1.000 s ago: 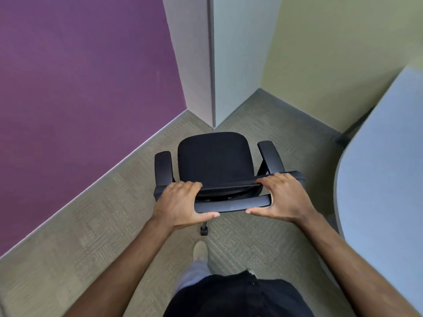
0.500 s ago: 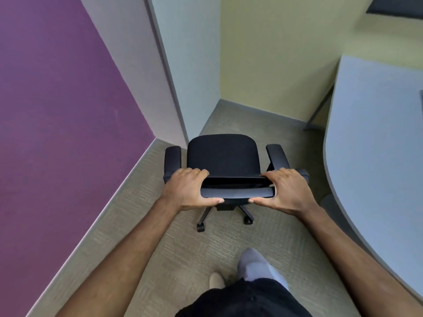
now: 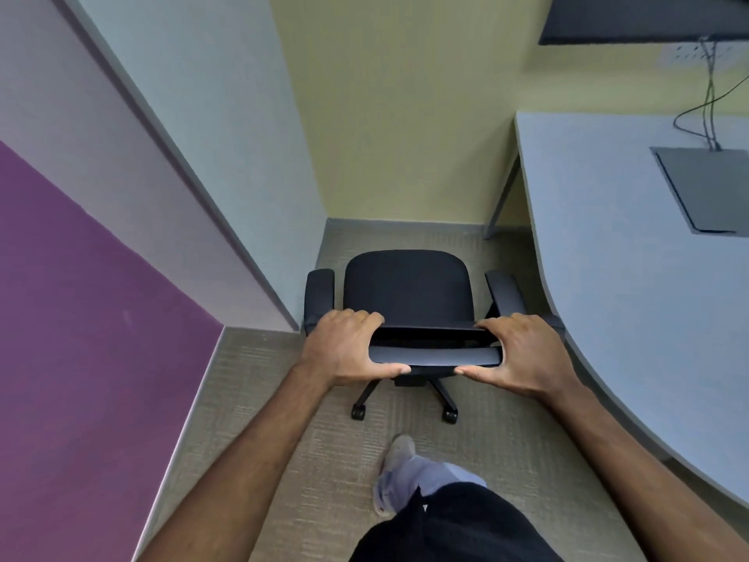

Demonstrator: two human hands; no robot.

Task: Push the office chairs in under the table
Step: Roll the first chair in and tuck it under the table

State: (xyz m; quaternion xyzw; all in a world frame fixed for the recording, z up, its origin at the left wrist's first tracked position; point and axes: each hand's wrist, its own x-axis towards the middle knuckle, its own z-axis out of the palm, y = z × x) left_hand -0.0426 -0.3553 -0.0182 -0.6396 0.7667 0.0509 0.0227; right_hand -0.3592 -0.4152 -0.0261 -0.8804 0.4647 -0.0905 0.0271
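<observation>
A black office chair (image 3: 407,290) on castors stands on the carpet in front of me, seat facing away toward the yellow wall. My left hand (image 3: 344,346) grips the left end of its backrest top and my right hand (image 3: 523,354) grips the right end. The grey table (image 3: 632,285) with a curved edge lies to the right; the chair's right armrest sits close beside that edge, not under it.
A white pillar (image 3: 227,168) juts out just left of the chair, with a purple wall (image 3: 81,318) beyond it. A table leg (image 3: 502,196) stands at the back right. Cables (image 3: 707,99) run into a grey flap (image 3: 705,188) in the tabletop. My foot (image 3: 399,456) is behind the chair.
The chair has rolled forward past the pillar and turned right toward the yellow wall and the table. Both hands have kept their grip on the backrest, and I have stepped after it.
</observation>
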